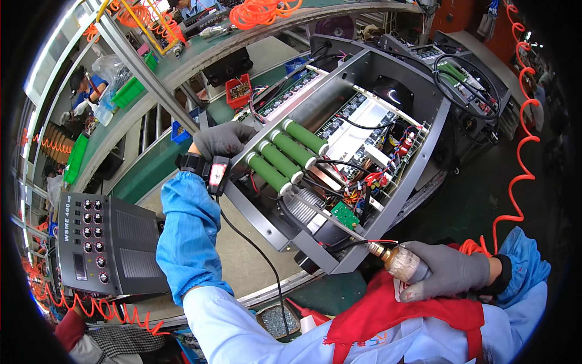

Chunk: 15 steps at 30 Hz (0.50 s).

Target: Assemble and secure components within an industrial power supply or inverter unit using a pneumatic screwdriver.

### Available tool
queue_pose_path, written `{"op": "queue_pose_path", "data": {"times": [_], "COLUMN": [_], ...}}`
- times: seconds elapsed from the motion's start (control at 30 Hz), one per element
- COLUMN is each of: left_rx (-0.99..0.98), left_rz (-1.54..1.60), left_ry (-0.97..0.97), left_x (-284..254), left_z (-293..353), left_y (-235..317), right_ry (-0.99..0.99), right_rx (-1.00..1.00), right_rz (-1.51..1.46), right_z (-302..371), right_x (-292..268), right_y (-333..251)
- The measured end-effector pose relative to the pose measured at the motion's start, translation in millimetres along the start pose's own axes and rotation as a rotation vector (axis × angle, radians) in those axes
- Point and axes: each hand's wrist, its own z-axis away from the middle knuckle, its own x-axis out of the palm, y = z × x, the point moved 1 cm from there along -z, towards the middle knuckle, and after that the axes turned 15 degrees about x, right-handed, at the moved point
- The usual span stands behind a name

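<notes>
Right hand [448,271], in the head view, wraps around a powered driver [405,264], its shaft [327,215] pointing left toward the green tubes [280,162]; left hand [223,141] bends beside them at the metal casing [259,221] between the hands, fingertips hidden, grip impossible to tell. Best, probably, to keep the shaft straight, clear of the wiring [377,179].

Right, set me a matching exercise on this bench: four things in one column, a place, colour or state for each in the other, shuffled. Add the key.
Column one
1. Left hand
2. Right hand
3. Tubes
4. Red bin

Column two
A. green, four side by side
B. holding small parts
C. at the left side of the chassis
D. wrapped around the driver

Pairs: 1-C, 2-D, 3-A, 4-B
</notes>
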Motion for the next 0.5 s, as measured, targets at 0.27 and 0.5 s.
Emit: {"op": "queue_pose_path", "data": {"times": [0.27,0.5], "left_rx": [-0.001,0.005], "left_rz": [0.041,0.004], "left_ry": [0.009,0.003], "left_x": [3.2,3.7], "left_z": [0.8,-1.9], "left_y": [4.7,7.1], "right_ry": [-0.012,0.012], "right_rx": [-0.005,0.066], "right_rz": [-0.025,-0.024], "right_z": [-3.1,6.7], "right_x": [0.8,0.6], "right_y": [6.2,-6.0]}}
